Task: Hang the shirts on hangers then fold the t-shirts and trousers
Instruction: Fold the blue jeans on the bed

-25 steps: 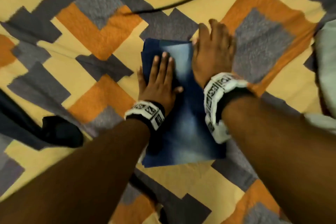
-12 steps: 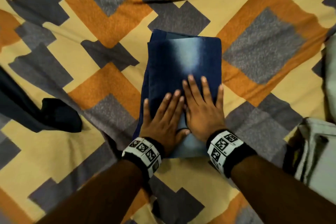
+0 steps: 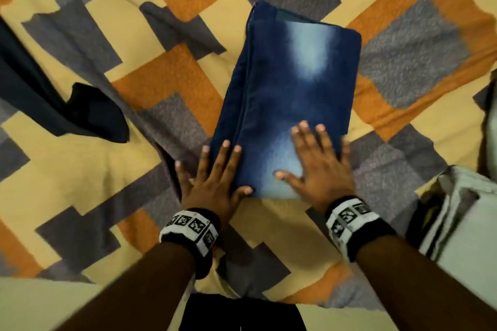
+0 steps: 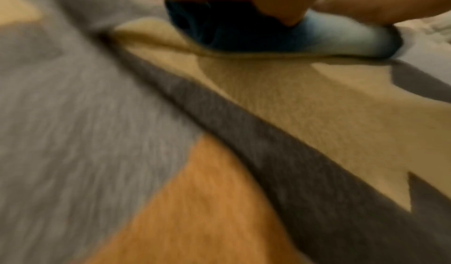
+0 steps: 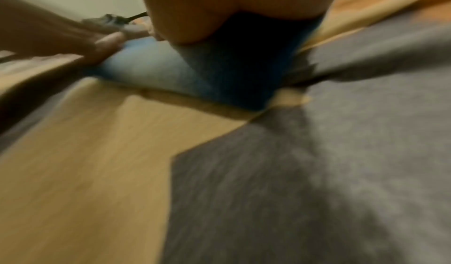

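Folded blue jeans (image 3: pixel 290 105) flat on patchwork blanket (image 3: pixel 166 83), stretching away past fingertips. L hand (image 3: pixel 212 183) flat, fingers straight, at near-left corner, thumb on near edge. R hand (image 3: pixel 320 166) flat on top, near-right end. Bare blanket w/ room beyond L hand's outer side; dark cloth (image 3: pixel 88 113) farther that way. Pale clothes pile (image 3: pixel 462 212) past R hand's outer side.

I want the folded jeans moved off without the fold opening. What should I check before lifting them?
1. Folded jeans lie in a compact rectangle: ok.
2. Right hand lies flat on the near end: ok.
3. Left hand sits at the near left corner, partly on the bedspread: not ok for an even lift.
4. Layers aligned on the left edge: cannot tell.
5. Dark garment lies apart from the jeans: ok.
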Motion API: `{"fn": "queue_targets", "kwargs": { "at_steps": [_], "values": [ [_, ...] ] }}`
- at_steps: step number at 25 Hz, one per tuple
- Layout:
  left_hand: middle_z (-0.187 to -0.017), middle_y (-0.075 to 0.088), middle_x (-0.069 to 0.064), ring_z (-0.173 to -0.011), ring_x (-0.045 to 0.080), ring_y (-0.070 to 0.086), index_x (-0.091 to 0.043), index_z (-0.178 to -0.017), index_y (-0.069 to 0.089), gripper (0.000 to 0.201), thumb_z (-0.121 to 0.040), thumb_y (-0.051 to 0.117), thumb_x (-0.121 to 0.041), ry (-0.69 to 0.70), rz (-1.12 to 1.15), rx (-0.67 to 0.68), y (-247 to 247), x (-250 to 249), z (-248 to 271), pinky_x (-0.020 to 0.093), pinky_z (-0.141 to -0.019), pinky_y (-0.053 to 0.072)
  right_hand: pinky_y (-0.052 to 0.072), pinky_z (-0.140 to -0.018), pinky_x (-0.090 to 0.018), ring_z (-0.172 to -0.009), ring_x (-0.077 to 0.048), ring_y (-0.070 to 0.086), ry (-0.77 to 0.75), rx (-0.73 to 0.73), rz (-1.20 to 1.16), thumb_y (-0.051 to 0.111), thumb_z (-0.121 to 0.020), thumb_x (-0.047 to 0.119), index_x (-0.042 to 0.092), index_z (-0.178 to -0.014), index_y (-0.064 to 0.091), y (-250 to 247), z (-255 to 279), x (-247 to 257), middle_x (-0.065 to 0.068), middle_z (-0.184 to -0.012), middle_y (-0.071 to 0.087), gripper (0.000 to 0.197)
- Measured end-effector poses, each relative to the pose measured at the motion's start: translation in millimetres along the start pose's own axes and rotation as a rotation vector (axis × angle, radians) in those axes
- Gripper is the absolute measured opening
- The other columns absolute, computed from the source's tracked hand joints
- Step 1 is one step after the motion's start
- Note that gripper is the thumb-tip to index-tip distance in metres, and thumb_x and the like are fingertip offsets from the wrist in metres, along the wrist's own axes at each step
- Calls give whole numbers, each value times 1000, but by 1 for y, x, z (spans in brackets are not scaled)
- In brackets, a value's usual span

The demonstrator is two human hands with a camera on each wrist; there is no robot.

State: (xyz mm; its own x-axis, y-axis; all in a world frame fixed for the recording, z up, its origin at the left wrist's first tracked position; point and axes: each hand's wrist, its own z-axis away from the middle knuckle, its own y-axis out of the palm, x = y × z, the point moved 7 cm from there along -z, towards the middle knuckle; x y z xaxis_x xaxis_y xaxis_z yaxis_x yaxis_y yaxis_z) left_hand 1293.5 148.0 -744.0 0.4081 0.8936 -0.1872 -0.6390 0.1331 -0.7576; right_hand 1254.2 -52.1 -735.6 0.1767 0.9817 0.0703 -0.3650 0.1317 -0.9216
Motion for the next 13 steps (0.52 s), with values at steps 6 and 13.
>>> {"fn": "queue_targets", "kwargs": {
  "at_steps": [6, 13],
  "values": [
    [-138, 36, 16, -124, 33, 38, -18, -139, 31, 78, -79, 52, -63, -519, 678, -300, -11, 15, 48, 51, -104, 34, 18, -113, -59, -144, -37, 19, 205, -38, -76, 24, -84, 67, 9, -149, 28, -118, -90, -119, -18, -156, 22, 86],
    [-89, 66, 10, -82, 29, 65, -15, -100, 59, 19, -85, 68, -23, -996, 2124, -103, 54, -82, 35, 35, -64, 53, 35, -108, -48, -135, -34, 37, -193, 197, -118, 71, -70, 65, 21, -149, 26, -98, -209, -39, -12, -151, 35, 100]
  ]
}}
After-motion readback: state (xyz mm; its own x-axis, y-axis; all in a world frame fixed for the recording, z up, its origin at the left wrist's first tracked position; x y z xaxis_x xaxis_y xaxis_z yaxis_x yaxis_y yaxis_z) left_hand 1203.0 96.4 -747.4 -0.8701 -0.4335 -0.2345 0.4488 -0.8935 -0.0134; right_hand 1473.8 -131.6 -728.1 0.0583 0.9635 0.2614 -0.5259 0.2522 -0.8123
